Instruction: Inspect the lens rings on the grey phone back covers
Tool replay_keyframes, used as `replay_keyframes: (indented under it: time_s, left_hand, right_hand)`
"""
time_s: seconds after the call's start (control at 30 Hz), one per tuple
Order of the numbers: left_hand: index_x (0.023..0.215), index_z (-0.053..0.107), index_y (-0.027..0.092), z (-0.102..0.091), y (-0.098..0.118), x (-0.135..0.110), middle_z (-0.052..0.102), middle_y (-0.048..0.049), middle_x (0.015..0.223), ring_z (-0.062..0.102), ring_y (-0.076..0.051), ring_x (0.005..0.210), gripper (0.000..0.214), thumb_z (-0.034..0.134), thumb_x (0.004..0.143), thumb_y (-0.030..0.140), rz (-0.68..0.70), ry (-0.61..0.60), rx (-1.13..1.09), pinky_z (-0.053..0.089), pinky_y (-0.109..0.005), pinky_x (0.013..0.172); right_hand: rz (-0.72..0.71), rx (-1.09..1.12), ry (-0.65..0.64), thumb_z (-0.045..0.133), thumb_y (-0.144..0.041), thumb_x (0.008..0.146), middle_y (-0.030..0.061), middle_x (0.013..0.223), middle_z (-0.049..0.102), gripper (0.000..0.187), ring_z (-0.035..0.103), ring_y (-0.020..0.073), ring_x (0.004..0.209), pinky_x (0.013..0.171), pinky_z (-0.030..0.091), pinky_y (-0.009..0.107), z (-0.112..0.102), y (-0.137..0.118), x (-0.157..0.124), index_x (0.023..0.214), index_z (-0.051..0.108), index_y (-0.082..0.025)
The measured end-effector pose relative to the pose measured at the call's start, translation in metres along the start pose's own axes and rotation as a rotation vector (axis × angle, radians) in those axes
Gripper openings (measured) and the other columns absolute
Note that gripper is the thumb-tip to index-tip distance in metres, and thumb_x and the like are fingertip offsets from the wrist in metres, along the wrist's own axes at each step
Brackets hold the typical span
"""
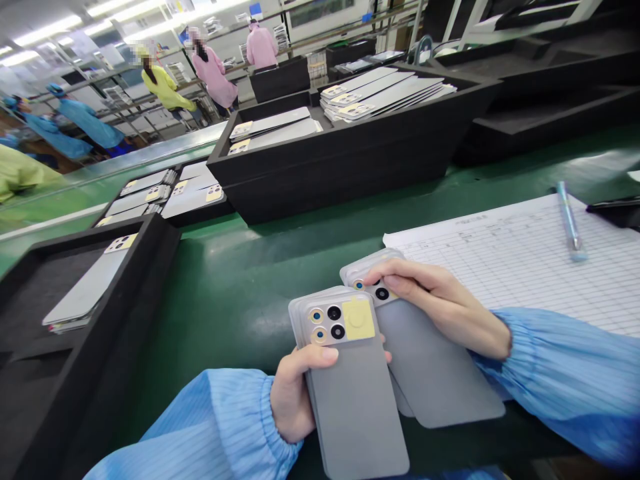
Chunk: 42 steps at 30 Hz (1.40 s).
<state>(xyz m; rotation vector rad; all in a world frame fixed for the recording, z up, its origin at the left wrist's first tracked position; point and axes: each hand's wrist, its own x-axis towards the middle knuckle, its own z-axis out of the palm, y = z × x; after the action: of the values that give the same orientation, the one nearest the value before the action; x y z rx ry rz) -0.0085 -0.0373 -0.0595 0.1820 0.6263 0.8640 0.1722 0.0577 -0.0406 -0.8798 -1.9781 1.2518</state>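
My left hand (300, 387) grips a small stack of grey phone back covers (357, 407), its thumb on the front face and fingertips showing at the right edge. The top cover has a camera plate with several lens rings and a yellow film square (359, 319). Just behind and to the right lies another grey phone back cover (440, 367), with at least one more beneath it. My right hand (440, 300) is closed at its camera plate, index finger and thumb pressed close together over the lenses. Whether a film is between those fingertips I cannot tell.
Black foam trays hold more covers: one at left (150, 267), a tall stack at the back (340, 157). A ruled paper sheet (500, 260) lies at right with a light blue pen (570, 223) and a black object (617, 207). Several people work in the background.
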Motion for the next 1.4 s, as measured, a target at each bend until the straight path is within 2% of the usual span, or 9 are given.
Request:
replay_keyframes:
  time_s: [0.1,0.33,0.43,0.6,0.7,0.8,0.97,1.2,1.4]
  left_hand:
    - [0.106,0.057,0.001,0.001,0.0,-0.001,0.065,-0.0161,0.1,0.06,-0.022,0.087,0.045,0.049,0.067,0.022,0.003,0.014,-0.015,0.043,-0.033,0.081]
    - [0.107,0.057,0.003,0.004,-0.001,0.001,0.064,-0.0169,0.1,0.059,-0.023,0.089,0.041,0.048,0.071,0.021,0.038,0.048,0.0,0.042,-0.036,0.084]
    - [0.11,0.055,0.004,0.003,-0.002,0.002,0.063,-0.0179,0.103,0.058,-0.025,0.094,0.04,0.046,0.075,0.02,0.084,0.039,0.012,0.041,-0.038,0.087]
    - [0.106,0.058,0.009,0.003,-0.004,0.003,0.062,-0.015,0.107,0.058,-0.026,0.098,0.031,0.044,0.08,0.018,0.141,0.039,0.048,0.041,-0.04,0.088]
    - [0.108,0.057,0.01,0.003,-0.005,0.003,0.065,-0.0161,0.099,0.061,-0.025,0.092,0.031,0.046,0.08,0.018,0.117,0.038,0.105,0.043,-0.039,0.085]
    - [0.112,0.054,0.013,0.003,-0.005,0.004,0.066,-0.0147,0.096,0.061,-0.024,0.09,0.034,0.048,0.079,0.017,0.079,0.003,0.138,0.043,-0.038,0.084]
    - [0.111,0.056,0.014,0.004,-0.008,0.004,0.066,-0.0132,0.097,0.061,-0.024,0.092,0.036,0.053,0.075,0.013,0.029,-0.046,0.24,0.042,-0.039,0.087]
    - [0.111,0.056,0.014,0.003,-0.007,0.004,0.066,-0.0132,0.097,0.06,-0.025,0.093,0.037,0.057,0.074,0.018,-0.013,-0.126,0.291,0.042,-0.039,0.087]
    - [0.111,0.055,0.01,-0.001,-0.005,0.002,0.063,-0.0153,0.104,0.059,-0.024,0.096,0.038,0.055,0.074,0.019,-0.036,-0.119,0.229,0.043,-0.035,0.086]
  right_hand:
    - [0.017,0.028,-0.021,0.038,-0.023,0.089,0.0002,0.098,0.061,0.022,0.055,0.0175,0.097,0.085,0.042,0.029,0.002,0.0,-0.001,0.093,0.059,-0.024]
    - [0.033,0.03,0.018,0.04,-0.026,0.088,0.0005,0.097,0.062,0.019,0.056,0.0175,0.095,0.083,0.043,0.028,0.007,0.001,-0.003,0.092,0.059,-0.024]
    - [0.045,0.045,-0.02,0.039,-0.025,0.089,0.0004,0.092,0.062,0.019,0.057,0.0166,0.09,0.079,0.045,0.027,0.01,0.001,-0.003,0.091,0.058,-0.023]
    - [0.11,0.076,-0.105,0.042,-0.033,0.087,0.001,0.074,0.059,0.021,0.059,0.0151,0.067,0.062,0.049,0.026,0.014,-0.004,-0.006,0.084,0.057,-0.019]
    - [0.188,0.135,-0.163,0.055,-0.035,0.078,0.0004,0.076,0.056,0.017,0.057,0.0126,0.057,0.047,0.049,0.023,0.016,-0.008,-0.007,0.083,0.055,-0.019]
    - [0.247,0.124,-0.172,0.062,-0.036,0.071,0.0,0.078,0.055,0.021,0.057,0.013,0.059,0.038,0.047,0.02,0.018,-0.012,-0.007,0.081,0.054,-0.019]
    - [0.253,-0.015,-0.123,0.062,-0.041,0.069,-0.0032,0.068,0.049,0.025,0.051,0.0111,0.055,0.041,0.042,0.02,0.021,-0.015,-0.009,0.07,0.047,-0.02]
    - [0.291,-0.105,-0.123,0.047,-0.044,0.081,-0.0033,0.063,0.047,0.031,0.048,0.011,0.058,0.051,0.038,0.023,0.02,-0.017,-0.012,0.063,0.043,-0.018]
    - [0.371,0.123,-0.171,0.046,-0.04,0.082,-0.002,0.067,0.051,0.026,0.053,0.0113,0.05,0.039,0.037,0.021,0.019,-0.019,-0.011,0.067,0.043,-0.019]
